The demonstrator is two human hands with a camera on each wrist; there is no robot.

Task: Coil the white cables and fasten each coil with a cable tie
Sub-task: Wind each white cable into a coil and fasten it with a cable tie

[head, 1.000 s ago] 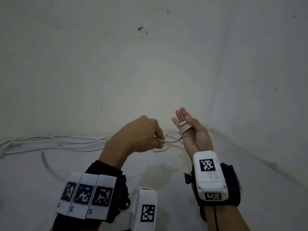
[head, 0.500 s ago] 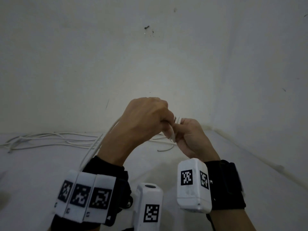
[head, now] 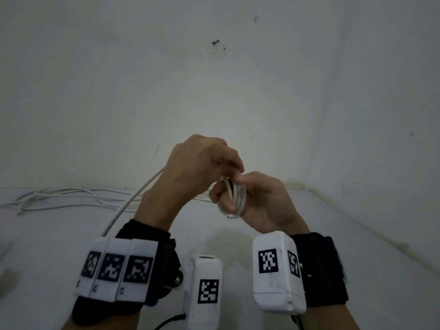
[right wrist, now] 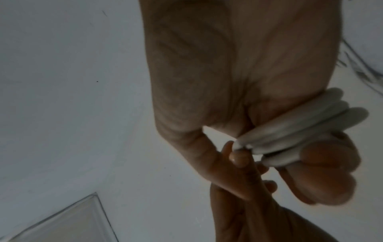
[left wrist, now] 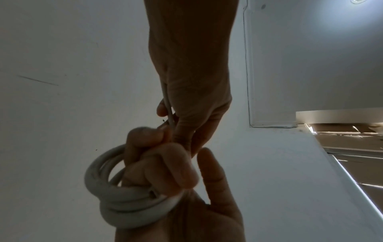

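Several turns of white cable form a small coil [head: 234, 196] wound round the curled fingers of my right hand [head: 262, 201]. My left hand [head: 202, 163] is just above and left of it, touching it, and pinches the cable's free strand [head: 128, 203], which runs down to the left past my wrist. In the left wrist view the strand [left wrist: 168, 111] passes between the left hand's fingers [left wrist: 196, 98] down to the coil [left wrist: 124, 204]. In the right wrist view the coil [right wrist: 300, 131] sits across the right fingers. No cable tie is in view.
More loose white cables [head: 71, 198] lie tangled on the white surface along the foot of the wall [head: 214, 91]. A second wall meets it in a corner at the right [head: 307, 184]. Both hands are held in the air above the surface.
My right hand went from an open palm with a few loops to curled fingers holding the coil. My left hand rose and came over it, carrying the strand.
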